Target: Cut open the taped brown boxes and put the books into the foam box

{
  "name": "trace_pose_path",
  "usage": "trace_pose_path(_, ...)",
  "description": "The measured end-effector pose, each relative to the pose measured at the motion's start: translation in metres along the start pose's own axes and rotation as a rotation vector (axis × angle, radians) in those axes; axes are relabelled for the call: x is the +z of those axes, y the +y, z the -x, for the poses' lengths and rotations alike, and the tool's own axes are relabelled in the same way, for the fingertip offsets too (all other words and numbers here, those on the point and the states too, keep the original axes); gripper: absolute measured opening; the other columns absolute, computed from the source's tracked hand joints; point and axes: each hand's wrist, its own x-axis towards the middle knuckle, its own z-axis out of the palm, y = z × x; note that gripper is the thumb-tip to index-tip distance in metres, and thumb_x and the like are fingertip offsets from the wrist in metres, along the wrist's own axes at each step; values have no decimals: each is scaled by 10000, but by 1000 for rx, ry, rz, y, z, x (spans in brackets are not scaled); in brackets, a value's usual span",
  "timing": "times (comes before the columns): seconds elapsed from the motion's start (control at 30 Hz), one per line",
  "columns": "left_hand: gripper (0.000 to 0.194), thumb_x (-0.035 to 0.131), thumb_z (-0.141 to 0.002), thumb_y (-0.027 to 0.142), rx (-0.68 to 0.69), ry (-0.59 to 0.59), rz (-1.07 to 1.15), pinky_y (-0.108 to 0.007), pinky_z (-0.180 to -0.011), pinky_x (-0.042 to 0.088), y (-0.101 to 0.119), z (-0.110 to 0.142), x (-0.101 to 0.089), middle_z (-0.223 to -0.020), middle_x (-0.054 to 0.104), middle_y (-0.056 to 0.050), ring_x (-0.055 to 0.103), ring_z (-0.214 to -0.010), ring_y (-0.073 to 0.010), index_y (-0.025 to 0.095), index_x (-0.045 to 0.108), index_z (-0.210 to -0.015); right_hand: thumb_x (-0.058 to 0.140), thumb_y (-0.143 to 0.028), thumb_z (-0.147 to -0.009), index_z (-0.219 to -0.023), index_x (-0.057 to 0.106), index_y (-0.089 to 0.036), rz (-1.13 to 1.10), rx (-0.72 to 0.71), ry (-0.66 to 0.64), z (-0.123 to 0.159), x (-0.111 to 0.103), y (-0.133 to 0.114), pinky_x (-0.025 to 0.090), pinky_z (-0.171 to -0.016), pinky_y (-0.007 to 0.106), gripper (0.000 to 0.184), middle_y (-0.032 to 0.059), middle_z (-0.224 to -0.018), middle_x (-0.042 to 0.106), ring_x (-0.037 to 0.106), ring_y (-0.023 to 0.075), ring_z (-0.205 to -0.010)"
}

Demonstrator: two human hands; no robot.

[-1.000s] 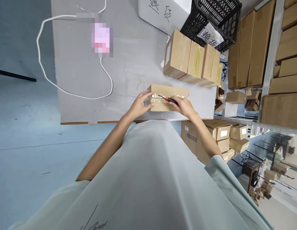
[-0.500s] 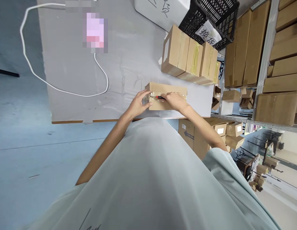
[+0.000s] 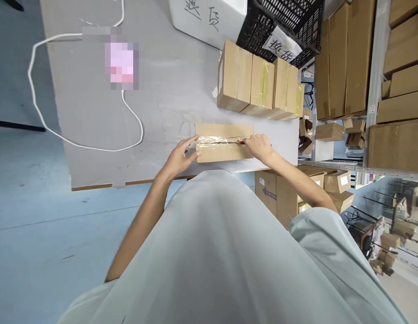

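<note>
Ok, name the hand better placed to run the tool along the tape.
Likely the right hand: it holds the red-and-black tool at the tape on the box. The left hand, at the box's left end, holds none.

Tool [image 3: 240, 142] mostly hidden; white bin [image 3: 209, 21] cropped at top

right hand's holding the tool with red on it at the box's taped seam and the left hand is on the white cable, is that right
The left hand isn't on the white cable: the head view shows it at the left end of the box. The right hand does hold the tool at the taped seam.
</note>
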Motion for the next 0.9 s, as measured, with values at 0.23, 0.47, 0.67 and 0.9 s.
trace_pose_path(0.23,1066,765,-877,877,-139,47,93,-617,-1279,570,1,6,2,-1818,542,-174,659,-1546,-414,283,564,-1740,485,-117,-1182,-1364,833,-81,-44,376,-85,40,68,122,555,-1039,422,394,325,-1344,825,804,364,-1299)
trace_pose_path(0.47,1054,866,-756,921,-302,255,103,-711,-1357,476,-22,28,-36,-1721,669,-63,617,-1600,-424,411,642,-1650,736,-361,-1117,-1100,853,-142,-937,383,142,-2,170,130,556,-835,307,249,144,-1001,866,786,243,-925)
trace_pose_path(0.67,783,761,-909,682,-369,427,-80,-705,-1206,627,-32,23,-56,-1499,795,-97,781,-1250,-325,240,683,-1551,761,-672,-1001,-850,689,-213,-1782,280,248,-75,172,8,471,-640,250,489,-23,-698,650,583,154,-695)
trace_pose_path(0.9,960,798,-862,504,-346,317,-58,-566,-1071,690,-30,-22,5,-1404,791,-237,831,-1072,-273,175,496,-1711,655,-775,-992,-805,584,-243,-1653,308,542,-36,159,31,419,-663,282,568,-27,-722,526,497,170,-739)
